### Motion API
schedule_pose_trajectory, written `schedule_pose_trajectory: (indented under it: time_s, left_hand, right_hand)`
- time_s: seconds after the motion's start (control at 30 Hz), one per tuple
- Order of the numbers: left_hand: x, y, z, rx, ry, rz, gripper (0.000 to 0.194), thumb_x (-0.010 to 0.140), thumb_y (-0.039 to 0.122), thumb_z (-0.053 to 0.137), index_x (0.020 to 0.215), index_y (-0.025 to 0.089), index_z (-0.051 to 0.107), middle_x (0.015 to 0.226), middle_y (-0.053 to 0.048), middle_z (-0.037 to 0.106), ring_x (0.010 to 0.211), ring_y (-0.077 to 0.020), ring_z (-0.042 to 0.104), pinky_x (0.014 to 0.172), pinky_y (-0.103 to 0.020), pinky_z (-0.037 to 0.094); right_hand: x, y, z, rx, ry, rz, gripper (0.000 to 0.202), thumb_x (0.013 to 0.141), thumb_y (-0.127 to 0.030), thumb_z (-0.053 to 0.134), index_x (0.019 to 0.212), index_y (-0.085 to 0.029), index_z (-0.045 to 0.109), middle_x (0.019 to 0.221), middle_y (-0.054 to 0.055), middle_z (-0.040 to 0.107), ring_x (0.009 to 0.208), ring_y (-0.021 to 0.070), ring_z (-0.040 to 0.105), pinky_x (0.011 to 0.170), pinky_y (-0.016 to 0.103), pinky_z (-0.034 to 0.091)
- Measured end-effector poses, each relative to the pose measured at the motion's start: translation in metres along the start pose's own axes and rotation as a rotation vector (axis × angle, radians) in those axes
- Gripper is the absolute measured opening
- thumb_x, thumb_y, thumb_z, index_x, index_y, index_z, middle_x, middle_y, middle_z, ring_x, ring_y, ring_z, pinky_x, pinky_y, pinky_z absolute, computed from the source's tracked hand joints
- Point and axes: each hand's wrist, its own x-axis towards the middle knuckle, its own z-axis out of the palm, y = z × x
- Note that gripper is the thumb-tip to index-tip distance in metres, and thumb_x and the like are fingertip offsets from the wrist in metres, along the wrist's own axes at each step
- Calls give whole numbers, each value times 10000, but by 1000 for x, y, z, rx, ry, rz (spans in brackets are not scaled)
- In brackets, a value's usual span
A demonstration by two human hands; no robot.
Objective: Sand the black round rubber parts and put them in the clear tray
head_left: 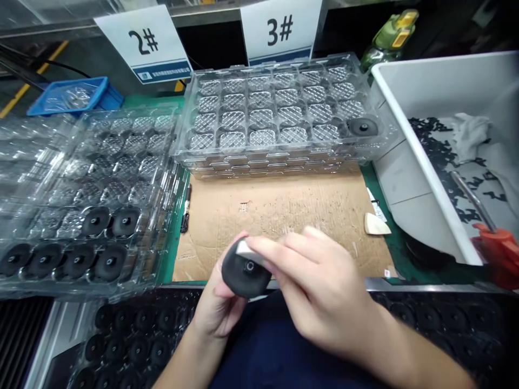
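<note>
My left hand holds a round black disc part with a small centre hub, just above the near edge of a brown cardboard sheet. My right hand presses a small pale flat piece against the disc's top rim; what that piece is I cannot make out, since motion blurs the fingers.
A stack of clear blister trays at the back holds one black disc. Left trays hold several discs. A white bin with black scraps stands at right, beside a red-handled tool. More black discs lie below.
</note>
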Motion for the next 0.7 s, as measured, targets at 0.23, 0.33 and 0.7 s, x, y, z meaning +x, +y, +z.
schedule_pose_trajectory:
  time_s: [0.23, 0.33, 0.7]
  left_hand:
    - [10, 5, 1, -122, -89, 125, 432, 680, 351, 709, 1100, 351, 610, 1157, 50, 644, 1052, -193, 605, 904, -265, 492]
    - [13, 4, 4, -112, -98, 146, 472, 655, 355, 729, 1110, 321, 607, 1166, 28, 638, 1062, -207, 600, 911, -266, 486]
    - [9, 1, 7, -49, -35, 94, 469, 670, 325, 731, 1120, 310, 599, 1159, 40, 633, 1081, -191, 580, 927, -252, 470]
  right_hand:
    - [-29, 21, 4, 502, -74, 270, 235, 852, -183, 540, 1049, -243, 652, 746, -8, 662, 649, 110, 591, 585, 232, 460]
    - [-36, 33, -2, 564, 138, 462, 258, 855, -222, 552, 1085, -309, 630, 980, 3, 677, 832, 158, 633, 656, 255, 510]
    - [1, 0, 3, 215, -34, 54, 290, 868, -118, 465, 1137, -130, 571, 856, 37, 673, 753, 142, 587, 684, 290, 458]
